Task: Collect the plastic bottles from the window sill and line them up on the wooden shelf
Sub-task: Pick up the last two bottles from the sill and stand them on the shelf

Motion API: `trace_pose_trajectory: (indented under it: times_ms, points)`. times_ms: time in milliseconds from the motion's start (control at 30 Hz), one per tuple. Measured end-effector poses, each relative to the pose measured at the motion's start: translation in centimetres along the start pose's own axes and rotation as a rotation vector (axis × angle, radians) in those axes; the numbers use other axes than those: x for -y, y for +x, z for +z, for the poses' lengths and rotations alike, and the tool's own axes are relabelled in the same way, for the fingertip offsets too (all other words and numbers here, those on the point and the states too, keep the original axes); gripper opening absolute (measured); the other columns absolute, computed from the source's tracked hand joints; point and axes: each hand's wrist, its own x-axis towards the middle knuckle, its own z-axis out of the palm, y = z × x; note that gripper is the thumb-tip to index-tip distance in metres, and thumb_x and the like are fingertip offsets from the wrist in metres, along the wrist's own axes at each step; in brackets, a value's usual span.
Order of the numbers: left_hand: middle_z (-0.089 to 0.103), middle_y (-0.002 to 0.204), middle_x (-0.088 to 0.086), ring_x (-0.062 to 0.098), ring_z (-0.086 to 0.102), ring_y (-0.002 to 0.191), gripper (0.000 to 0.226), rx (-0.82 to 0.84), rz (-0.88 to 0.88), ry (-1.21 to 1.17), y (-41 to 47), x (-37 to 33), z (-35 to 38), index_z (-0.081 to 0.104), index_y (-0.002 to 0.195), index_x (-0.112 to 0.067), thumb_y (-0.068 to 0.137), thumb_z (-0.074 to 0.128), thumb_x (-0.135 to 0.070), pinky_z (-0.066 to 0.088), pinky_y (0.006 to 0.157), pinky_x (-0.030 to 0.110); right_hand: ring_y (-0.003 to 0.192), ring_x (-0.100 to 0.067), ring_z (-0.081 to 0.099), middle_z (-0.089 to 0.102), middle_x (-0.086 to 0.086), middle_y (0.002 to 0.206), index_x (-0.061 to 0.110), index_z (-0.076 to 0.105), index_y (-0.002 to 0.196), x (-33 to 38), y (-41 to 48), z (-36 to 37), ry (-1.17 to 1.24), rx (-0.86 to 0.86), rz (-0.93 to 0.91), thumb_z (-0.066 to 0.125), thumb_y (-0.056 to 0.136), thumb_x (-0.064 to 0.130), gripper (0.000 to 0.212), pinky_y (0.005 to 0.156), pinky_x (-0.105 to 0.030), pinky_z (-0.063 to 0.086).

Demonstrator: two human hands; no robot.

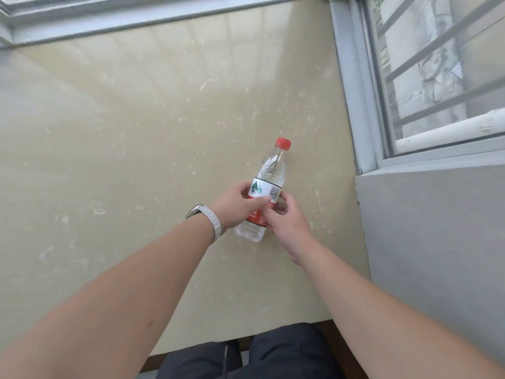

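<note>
A clear plastic bottle [269,170] with a red cap and a red-and-white label is over the beige window sill [136,149], right of centre, its cap pointing away from me. My left hand [237,205], with a white watch on the wrist, wraps its fingers and thumb around the label from the left. My right hand [287,218] touches the bottle's lower part from the right, its fingers curled against the label. Whether the bottle lies on the sill or is lifted off it I cannot tell. No wooden shelf is in view.
A grey window frame [355,86] with barred glass runs along the sill's right side, another frame [109,20] along the far edge. A grey wall block [437,242] juts in at the near right. My dark trousers show at the sill's near edge.
</note>
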Motion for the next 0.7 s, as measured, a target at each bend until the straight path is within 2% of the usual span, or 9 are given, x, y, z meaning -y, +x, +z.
trace_pose_trajectory:
  times_ms: [100,167,200,300,400,467,567,700]
  points:
    - [0.075,0.106,0.001,0.016,0.074,0.093,0.050,-0.029,-0.002,-0.021,0.3,0.0,0.5,0.060,0.124,-0.020,0.079,0.082,-0.026,0.061,0.084,0.039,0.101,-0.007,0.069,0.068,0.015,0.108,0.055,0.052,0.108,-0.1,-0.1,0.0,-0.025,0.000,-0.042,0.073,0.083,0.027,0.042,0.087,-0.031,0.055]
    - [0.075,0.107,0.001,0.016,0.074,0.093,0.049,-0.059,0.009,-0.045,0.3,0.0,0.8,0.060,0.120,-0.018,0.077,0.082,-0.024,0.061,0.083,0.041,0.099,-0.006,0.068,0.065,0.017,0.108,0.052,0.052,0.113,0.2,-0.2,-0.1,-0.059,0.002,-0.079,0.069,0.085,0.019,0.047,0.078,-0.023,0.053]
    - [0.074,0.107,0.002,0.016,0.074,0.093,0.045,-0.080,0.017,-0.049,0.1,0.0,0.9,0.061,0.119,-0.017,0.079,0.081,-0.022,0.062,0.082,0.040,0.098,-0.007,0.069,0.064,0.016,0.109,0.048,0.052,0.120,0.3,-0.3,-0.2,-0.073,0.005,-0.094,0.068,0.085,0.017,0.049,0.078,-0.024,0.055]
    - [0.073,0.106,0.001,0.016,0.073,0.094,0.036,-0.126,0.036,-0.067,-0.8,0.2,1.2,0.062,0.113,-0.017,0.081,0.079,-0.018,0.061,0.081,0.037,0.093,-0.008,0.071,0.063,0.013,0.110,0.043,0.050,0.126,0.4,-0.8,-0.5,-0.106,0.034,-0.121,0.069,0.085,0.017,0.051,0.078,-0.029,0.057]
    - [0.072,0.104,-0.003,0.014,0.073,0.093,0.037,-0.151,0.059,-0.077,-2.2,0.0,0.5,0.063,0.111,-0.020,0.079,0.080,-0.020,0.060,0.081,0.035,0.084,-0.001,0.070,0.063,0.012,0.109,0.042,0.049,0.125,1.5,-1.7,-0.5,-0.126,0.059,-0.147,0.071,0.087,0.021,0.048,0.064,-0.015,0.051]
    - [0.072,0.105,-0.005,0.012,0.072,0.092,0.037,-0.168,0.074,-0.087,-3.5,-0.3,-0.1,0.063,0.110,-0.023,0.078,0.081,-0.021,0.060,0.081,0.033,0.081,0.002,0.068,0.063,0.011,0.111,0.038,0.050,0.127,2.5,-2.5,-0.3,-0.137,0.082,-0.157,0.072,0.087,0.023,0.048,0.061,-0.011,0.047]
    - [0.072,0.106,-0.004,0.009,0.073,0.089,0.034,-0.200,0.105,-0.151,-6.2,-1.2,-1.0,0.065,0.111,-0.024,0.080,0.080,-0.018,0.059,0.073,0.024,0.085,0.001,0.068,0.063,0.012,0.113,0.036,0.052,0.130,4.0,-4.2,0.1,-0.165,0.141,-0.174,0.074,0.086,0.032,0.050,0.070,-0.018,0.050]
    - [0.075,0.102,0.000,0.011,0.074,0.086,0.031,-0.285,0.164,-0.207,-10.6,-2.2,-2.4,0.067,0.108,-0.023,0.080,0.079,-0.015,0.057,0.068,0.022,0.094,-0.006,0.069,0.066,0.009,0.114,0.039,0.056,0.125,5.7,-6.6,1.3,-0.186,0.240,-0.190,0.077,0.075,0.048,0.054,0.083,-0.032,0.054]
